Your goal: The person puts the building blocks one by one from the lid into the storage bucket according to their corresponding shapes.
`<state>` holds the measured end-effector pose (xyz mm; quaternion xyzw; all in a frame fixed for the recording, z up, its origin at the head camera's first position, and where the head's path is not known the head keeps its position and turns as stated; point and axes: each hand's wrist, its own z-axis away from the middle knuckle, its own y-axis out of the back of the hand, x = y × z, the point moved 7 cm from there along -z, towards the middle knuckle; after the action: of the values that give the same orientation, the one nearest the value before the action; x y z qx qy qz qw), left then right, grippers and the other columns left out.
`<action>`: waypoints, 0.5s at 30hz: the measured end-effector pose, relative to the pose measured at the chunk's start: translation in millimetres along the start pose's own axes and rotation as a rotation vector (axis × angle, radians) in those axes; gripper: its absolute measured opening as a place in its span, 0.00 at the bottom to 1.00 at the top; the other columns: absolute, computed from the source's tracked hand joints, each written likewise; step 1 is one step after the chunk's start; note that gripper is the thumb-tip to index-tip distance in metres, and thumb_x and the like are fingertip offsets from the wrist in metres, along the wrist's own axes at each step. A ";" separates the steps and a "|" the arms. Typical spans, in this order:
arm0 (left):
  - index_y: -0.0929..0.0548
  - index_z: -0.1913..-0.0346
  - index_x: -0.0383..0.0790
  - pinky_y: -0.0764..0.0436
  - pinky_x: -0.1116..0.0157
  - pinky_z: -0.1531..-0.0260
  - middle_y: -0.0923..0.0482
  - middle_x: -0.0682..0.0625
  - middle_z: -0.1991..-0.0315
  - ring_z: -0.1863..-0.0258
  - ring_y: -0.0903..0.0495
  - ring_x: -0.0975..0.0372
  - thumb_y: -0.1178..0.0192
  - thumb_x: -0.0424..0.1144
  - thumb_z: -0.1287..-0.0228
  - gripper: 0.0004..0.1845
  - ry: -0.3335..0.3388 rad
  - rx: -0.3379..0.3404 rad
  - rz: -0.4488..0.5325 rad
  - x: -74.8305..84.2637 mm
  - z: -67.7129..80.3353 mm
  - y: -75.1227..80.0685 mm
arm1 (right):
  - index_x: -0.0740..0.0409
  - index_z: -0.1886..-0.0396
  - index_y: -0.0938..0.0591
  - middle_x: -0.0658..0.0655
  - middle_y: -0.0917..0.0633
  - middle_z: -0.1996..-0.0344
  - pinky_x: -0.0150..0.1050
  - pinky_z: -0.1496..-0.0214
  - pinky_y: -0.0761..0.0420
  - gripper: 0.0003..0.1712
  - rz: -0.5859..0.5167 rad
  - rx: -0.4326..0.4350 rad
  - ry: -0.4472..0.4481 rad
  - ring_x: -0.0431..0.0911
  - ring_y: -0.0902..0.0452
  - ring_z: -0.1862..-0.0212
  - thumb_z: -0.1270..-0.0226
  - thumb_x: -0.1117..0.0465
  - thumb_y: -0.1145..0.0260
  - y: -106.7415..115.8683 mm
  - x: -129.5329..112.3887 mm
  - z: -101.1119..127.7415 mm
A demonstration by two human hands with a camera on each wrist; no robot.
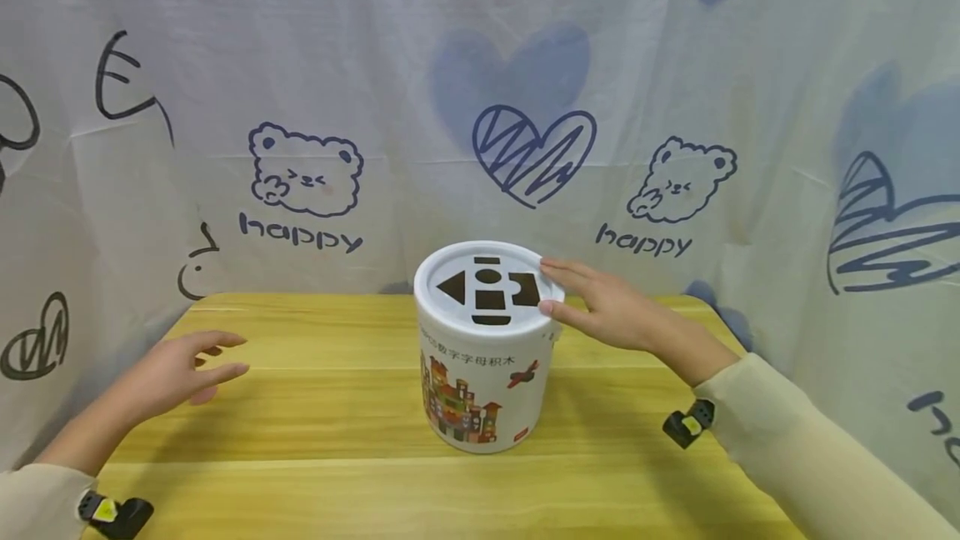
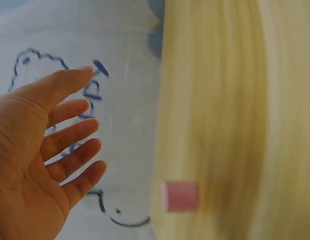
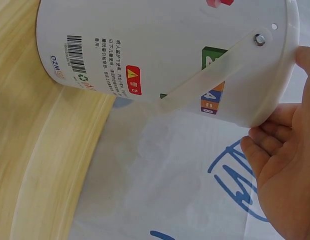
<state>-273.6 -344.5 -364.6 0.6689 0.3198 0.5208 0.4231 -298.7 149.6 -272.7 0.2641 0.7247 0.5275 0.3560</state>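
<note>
A white lidded bucket (image 1: 487,373) with printed building blocks on its side stands upright on the wooden table. Its white lid (image 1: 454,317) has several dark shaped cutouts. My right hand (image 1: 611,307) touches the lid's right edge, thumb on the near side and fingers farther back. In the right wrist view, its fingertips (image 3: 255,145) meet the bucket's rim beside the strap handle (image 3: 215,70). Well left of the bucket, my left hand (image 1: 168,373) hovers over the table with fingers apart, holding nothing. A pink cylinder block (image 2: 181,196) lies on the table near that hand.
The wooden table (image 1: 315,423) reaches back to a pale curtain (image 1: 405,107) with hearts and bear drawings, which also hangs at both sides. Small black wrist cameras sit on the left sleeve (image 1: 52,498) and the right sleeve (image 1: 810,440).
</note>
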 end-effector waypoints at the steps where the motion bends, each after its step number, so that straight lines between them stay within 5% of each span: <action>1: 0.26 0.37 0.31 0.22 0.42 0.53 0.29 0.28 0.40 0.46 0.26 0.36 0.39 0.58 0.34 0.36 0.014 -0.005 0.010 -6.1 1.9 -2.3 | 0.49 0.23 0.41 0.51 0.43 0.24 0.60 0.30 0.41 0.43 0.002 0.001 0.001 0.56 0.45 0.27 0.29 0.31 0.52 0.1 -0.2 -0.1; 15: 0.36 0.32 0.24 0.25 0.37 0.54 0.36 0.24 0.36 0.45 0.32 0.29 0.42 0.54 0.30 0.39 0.113 -0.011 0.088 -71.6 18.4 -20.3 | 0.50 0.23 0.41 0.51 0.43 0.24 0.59 0.29 0.40 0.43 0.009 0.010 0.011 0.56 0.44 0.27 0.29 0.31 0.52 0.6 -0.7 0.3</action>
<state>-273.7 -402.1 -415.3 0.6495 0.3105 0.5777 0.3846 -298.0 149.3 -272.0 0.2664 0.7281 0.5269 0.3484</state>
